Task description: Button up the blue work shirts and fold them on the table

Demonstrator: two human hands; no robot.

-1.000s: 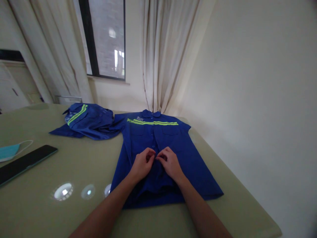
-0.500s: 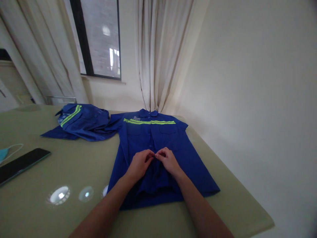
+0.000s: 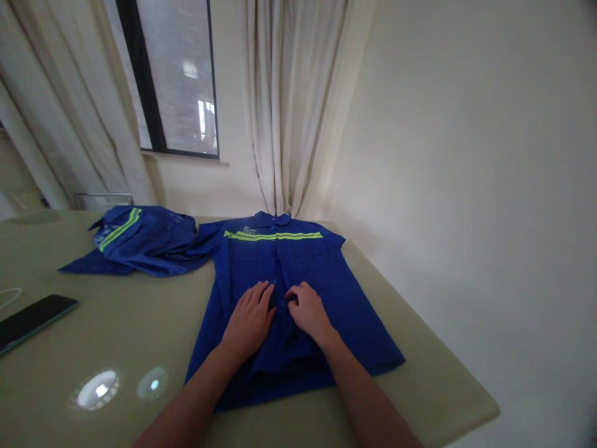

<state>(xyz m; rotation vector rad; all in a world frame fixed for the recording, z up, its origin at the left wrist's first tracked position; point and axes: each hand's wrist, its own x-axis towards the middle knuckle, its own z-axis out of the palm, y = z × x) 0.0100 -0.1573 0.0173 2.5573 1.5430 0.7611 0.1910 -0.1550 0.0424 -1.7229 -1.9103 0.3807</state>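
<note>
A blue short-sleeved work shirt (image 3: 321, 274) with a yellow-green reflective stripe lies front up on the table, collar towards the wall. My left hand (image 3: 250, 316) rests flat on the left side of its front placket, fingers apart. Just across the placket, my right hand (image 3: 308, 311) touches the cloth with bent fingers, a gap showing between thumb and forefinger. Between the two hands a dark button (image 3: 282, 304) shows on the placket. Below the hands the cloth is rumpled near the hem, partly hidden by my forearms.
A second blue garment (image 3: 153, 242) with a similar stripe lies bunched at the left, against the shirt's sleeve. A black phone (image 3: 37, 320) sits on the green table (image 3: 140, 330) at far left. A wall (image 3: 443, 186) runs along the right edge, curtains (image 3: 289, 112) behind.
My hands have come apart from their pinch at the placket. The left fingers have spread flat, and the right hand has loosened, exposing the button. The view has shifted slightly right.
</note>
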